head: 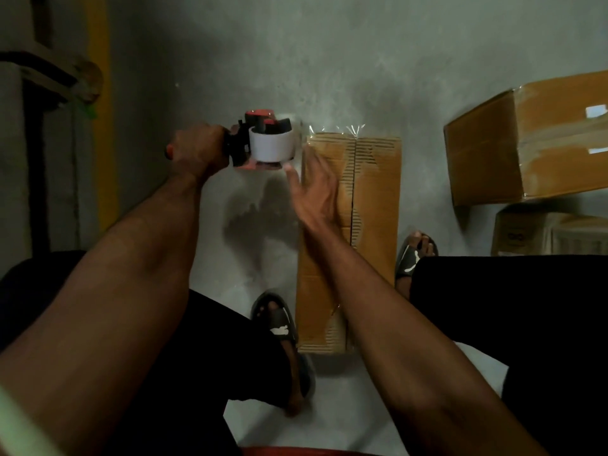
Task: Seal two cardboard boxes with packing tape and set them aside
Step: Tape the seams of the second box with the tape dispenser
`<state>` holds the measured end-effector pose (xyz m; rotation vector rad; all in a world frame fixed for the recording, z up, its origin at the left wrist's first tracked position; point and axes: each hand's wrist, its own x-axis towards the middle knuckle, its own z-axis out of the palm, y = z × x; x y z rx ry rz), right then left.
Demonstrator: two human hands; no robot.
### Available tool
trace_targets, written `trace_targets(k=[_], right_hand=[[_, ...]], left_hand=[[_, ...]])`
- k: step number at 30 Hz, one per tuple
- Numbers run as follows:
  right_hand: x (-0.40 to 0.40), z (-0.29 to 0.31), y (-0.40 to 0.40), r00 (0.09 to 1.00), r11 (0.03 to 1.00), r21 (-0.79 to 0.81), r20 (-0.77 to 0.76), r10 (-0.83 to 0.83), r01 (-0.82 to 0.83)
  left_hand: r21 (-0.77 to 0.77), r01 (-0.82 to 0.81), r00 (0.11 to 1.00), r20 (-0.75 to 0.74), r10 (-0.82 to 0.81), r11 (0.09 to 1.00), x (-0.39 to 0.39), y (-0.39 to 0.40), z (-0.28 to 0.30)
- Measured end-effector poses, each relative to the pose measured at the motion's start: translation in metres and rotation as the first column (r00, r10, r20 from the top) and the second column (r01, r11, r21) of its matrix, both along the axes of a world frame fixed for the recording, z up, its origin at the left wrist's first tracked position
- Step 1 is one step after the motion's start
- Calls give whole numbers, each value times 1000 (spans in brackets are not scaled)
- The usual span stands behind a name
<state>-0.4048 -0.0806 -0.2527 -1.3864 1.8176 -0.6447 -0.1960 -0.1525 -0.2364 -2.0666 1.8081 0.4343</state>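
2 cardboard boxes are on the concrete floor (329,60) as a seated person works with a tape dispenser (263,139) over the nearer one. The long box (375,199) lies between the person's 2 sandalled feet, its centre seam showing dark along the top, with a ragged end of clear tape (335,130) sticking up past its far edge. The left hand (197,153) is closed around the dispenser's handle, holding the tool raised just left of the box's far corner; the white roll faces the camera. The right hand (312,192) is open, fingers spread and blurred, hovering over the left part of the box top near the dispenser; whether it touches the cardboard cannot be told. Glossy patches on the top suggest tape already lies over part of it, though how much of the seam is covered is unclear.

To the right, well apart, a second box (526,143) sits tilted with shiny tape across its faces, apparently already sealed and set aside. A third carton (543,235) shows just below it.

By the look of it, the step in hand is finishing a strip on the long box. The next move likely calls for pressing the loose far end down over the edge, then checking that the seam is fully closed before the box joins the other.
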Motion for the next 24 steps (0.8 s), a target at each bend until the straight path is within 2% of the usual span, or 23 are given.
trace_targets(k=[2, 4, 7, 9, 11, 12, 13, 15, 16, 17, 19, 21, 24], right_hand=[[-18, -9, 6, 996, 997, -61, -79, 32, -37], [-34, -14, 8, 970, 990, -43, -211, 120, -132], [-49, -21, 10, 902, 962, 3, -347, 258, -274], [-50, -22, 11, 882, 952, 10, -371, 289, -307], [-50, -22, 13, 880, 950, 19, -371, 296, -311], [-50, -22, 14, 880, 951, 22, -371, 296, -310], [-51, -22, 14, 879, 951, 25, -375, 295, -308], [-50, -23, 14, 874, 949, 28, -381, 302, -315], [-50, -23, 14, 871, 947, 31, -383, 307, -320], [-50, -24, 15, 868, 945, 37, -385, 313, -324], [-50, -24, 15, 864, 944, 52, -388, 320, -327], [-49, -23, 14, 864, 944, 57, -387, 322, -326], [-50, -24, 14, 858, 942, 62, -396, 328, -331]], left_hand=[[-41, -69, 998, -5, 69, 997, -9, 0, -1], [5, -158, 984, -79, 158, 987, -16, 0, -9], [141, -197, 944, -239, 227, 970, -20, 8, -38], [283, -191, 928, -259, 267, 940, -16, 17, -71], [372, -282, 871, -286, 399, 884, -31, 21, -74], [333, -413, 801, -309, 512, 848, -44, 20, -66], [243, -596, 686, -342, 642, 766, -54, 14, -59], [45, -802, 496, -507, 705, 596, -70, 2, -46], [53, -832, 404, -626, 667, 553, -77, -4, -40], [133, -833, 288, -725, 626, 537, -86, -9, -38], [323, -754, 100, -803, 587, 571, -103, -10, -44], [405, -691, 17, -819, 574, 599, -122, -5, -52], [397, -736, -35, -831, 555, 548, -136, -2, -77]])
